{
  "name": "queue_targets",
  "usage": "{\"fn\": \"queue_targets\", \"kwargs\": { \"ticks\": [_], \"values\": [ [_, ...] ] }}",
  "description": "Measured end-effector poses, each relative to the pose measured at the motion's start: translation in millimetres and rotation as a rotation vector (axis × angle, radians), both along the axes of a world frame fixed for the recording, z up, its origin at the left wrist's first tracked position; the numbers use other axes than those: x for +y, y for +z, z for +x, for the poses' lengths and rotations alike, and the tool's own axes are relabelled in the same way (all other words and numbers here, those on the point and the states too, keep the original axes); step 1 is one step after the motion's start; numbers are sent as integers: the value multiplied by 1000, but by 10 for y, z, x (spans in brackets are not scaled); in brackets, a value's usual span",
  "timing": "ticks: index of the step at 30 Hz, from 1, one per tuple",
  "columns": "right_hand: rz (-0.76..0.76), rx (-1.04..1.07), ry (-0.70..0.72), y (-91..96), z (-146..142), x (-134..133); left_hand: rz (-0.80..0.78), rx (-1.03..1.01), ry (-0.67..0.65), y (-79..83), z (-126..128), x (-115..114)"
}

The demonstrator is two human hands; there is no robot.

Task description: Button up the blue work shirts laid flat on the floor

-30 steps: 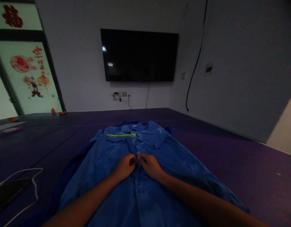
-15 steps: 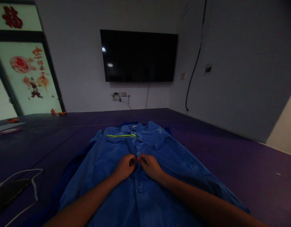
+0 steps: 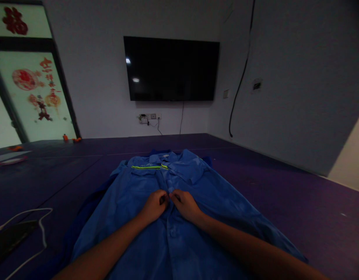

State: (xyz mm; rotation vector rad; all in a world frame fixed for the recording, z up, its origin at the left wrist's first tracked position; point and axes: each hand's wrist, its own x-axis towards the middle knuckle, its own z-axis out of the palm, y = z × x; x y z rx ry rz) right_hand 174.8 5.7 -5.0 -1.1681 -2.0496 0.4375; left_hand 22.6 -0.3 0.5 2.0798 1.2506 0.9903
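A blue work jacket (image 3: 132, 233) with yellow-green piping lies spread on the purple floor, its collar pointing away from me. Both my hands meet at its front placket, a little below the chest. My left hand (image 3: 156, 204) is closed in a pinch on the placket's left side. Close beside it, my right hand (image 3: 185, 204) pinches the placket from the right, the fingertips almost touching. Whatever button or buttonhole lies between the fingers is hidden. One button (image 3: 172, 234) shows lower down the placket.
At the lower left lies a dark flat device (image 3: 13, 241) with a white cable (image 3: 43, 233). Orange objects (image 3: 76, 140) sit by the glass door (image 3: 30, 97). A black television (image 3: 172, 70) hangs on the far wall, and a black cable (image 3: 240, 83) dangles at the right.
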Motion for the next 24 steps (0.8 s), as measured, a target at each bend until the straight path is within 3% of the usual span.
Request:
{"fn": "queue_targets", "kwargs": {
  "ticks": [9,18,24],
  "values": [
    [-66,146,-56,29,-16,4,16,-74,94,81,32,-136],
    [-162,304,-26,39,71,-200,-180,75,111,104,81,-568],
    [-263,245,78,6,149,-499,-433,-79,58,105,-29,-763]
  ]
}}
